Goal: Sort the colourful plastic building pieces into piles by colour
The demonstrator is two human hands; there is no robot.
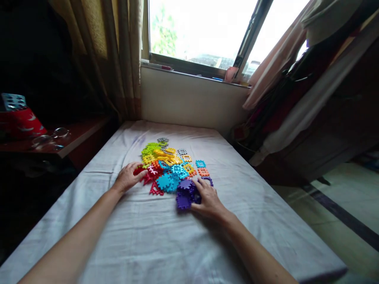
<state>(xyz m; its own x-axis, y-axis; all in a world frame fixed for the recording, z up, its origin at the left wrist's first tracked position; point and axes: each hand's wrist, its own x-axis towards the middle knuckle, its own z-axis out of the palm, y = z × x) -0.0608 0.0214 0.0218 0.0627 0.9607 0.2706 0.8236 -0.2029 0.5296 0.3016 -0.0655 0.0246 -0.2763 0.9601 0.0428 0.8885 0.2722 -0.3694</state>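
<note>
- My left hand (129,176) curves beside red pieces (155,189), left of the blue pieces (166,182); grip I can't tell;
- my right hand (209,200) grasps purple pieces (183,200), right of the blue pieces, seemingly for steadiness.

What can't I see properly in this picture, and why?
All in the head view:
- Parts of the purple pieces: hidden behind the right hand.
- Whether the left hand grips the red pieces: too small to tell.
- The lowest pieces in the pile: covered by others.
- Most of the outdoors through the window: lost in glare.
- The red container: cut off by the left edge.
</note>
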